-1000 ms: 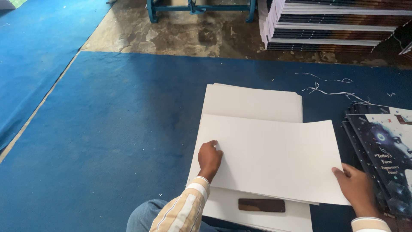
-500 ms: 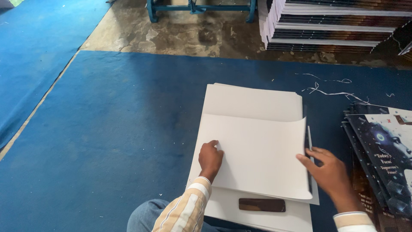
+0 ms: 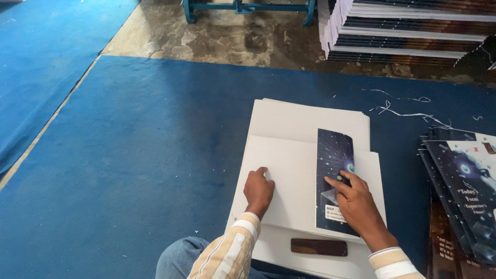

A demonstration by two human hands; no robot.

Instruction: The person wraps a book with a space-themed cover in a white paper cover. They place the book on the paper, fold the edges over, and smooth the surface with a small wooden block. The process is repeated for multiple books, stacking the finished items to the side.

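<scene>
— On the blue floor mat (image 3: 129, 170), right in front of the person's knee, what are the two hands doing?

— Left hand (image 3: 258, 190) is curled into a loose fist, knuckles pressed down on the white sheet (image 3: 289, 181) near its left edge. It grips nothing; it just pins the sheet flat. The striped sleeve (image 3: 227, 256) comes up from the bottom of the view.

— And the other one?

— Right hand (image 3: 356, 204) lies flat with fingers (image 3: 338, 184) spread, pressing on the folded-over flap (image 3: 335, 175), a dark strip with a starry print. Nothing is clasped in it; the palm and fingertips only bear down on the flap.

— Where does that sheet sit?

— On top of a stack of white sheets (image 3: 310, 116), slightly askew so the stack's far edge shows beyond it. A small dark oblong block (image 3: 319, 247) lies on the stack's near edge, between the two wrists, touching neither.

— What's around?

— To the right, a fanned pile of dark printed covers (image 3: 460, 181), just beside the stack. Thin paper trimmings (image 3: 408, 111) are scattered on the mat beyond. Further back the mat ends at bare stained concrete (image 3: 222, 36), where blue metal frame legs (image 3: 248, 8) stand. At top right, a tall pile of bound booklets (image 3: 403, 31) rests on the floor.
</scene>
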